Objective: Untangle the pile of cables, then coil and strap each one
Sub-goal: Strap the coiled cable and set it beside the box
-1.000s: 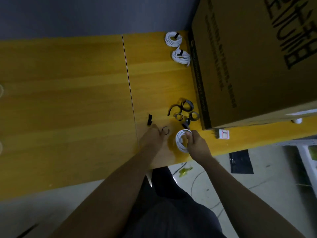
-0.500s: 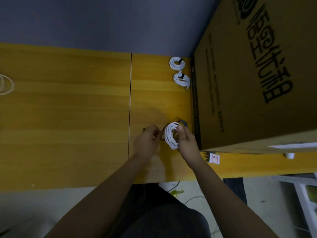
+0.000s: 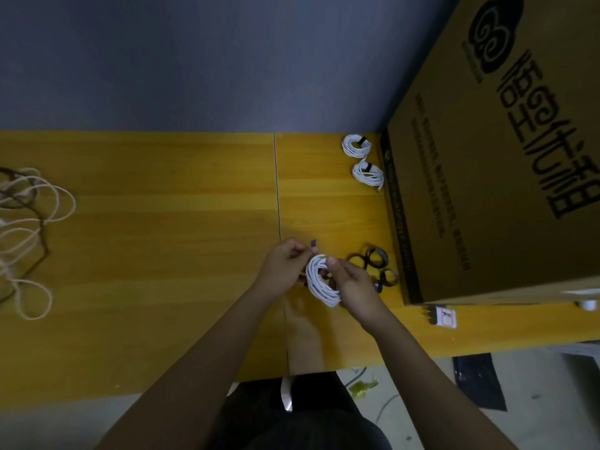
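My right hand (image 3: 352,287) grips a coiled white cable (image 3: 319,282) just above the yellow wooden table (image 3: 162,254). Against the coil's left side, my left hand (image 3: 285,266) pinches a short black strap (image 3: 313,243), whose end sticks up past my fingers. Several loose black straps (image 3: 373,259) lie on the table just right of my hands. Two coiled white cables, each with a black strap, rest at the back: one (image 3: 356,145) near the wall and one (image 3: 368,172) in front of it. A tangle of pale and dark cables (image 3: 26,235) sprawls at the far left edge.
A big cardboard box (image 3: 493,177) stands on the table's right side, close to the straps and the coils. A small white tag (image 3: 445,316) lies in front of it. A grey wall (image 3: 194,60) runs behind the table. The table's near edge is by my body.
Both hands moved up from the table's near edge with the coil, and my left hand now pinches a strap at the coil. The view tilted up and left, revealing the cable tangle.
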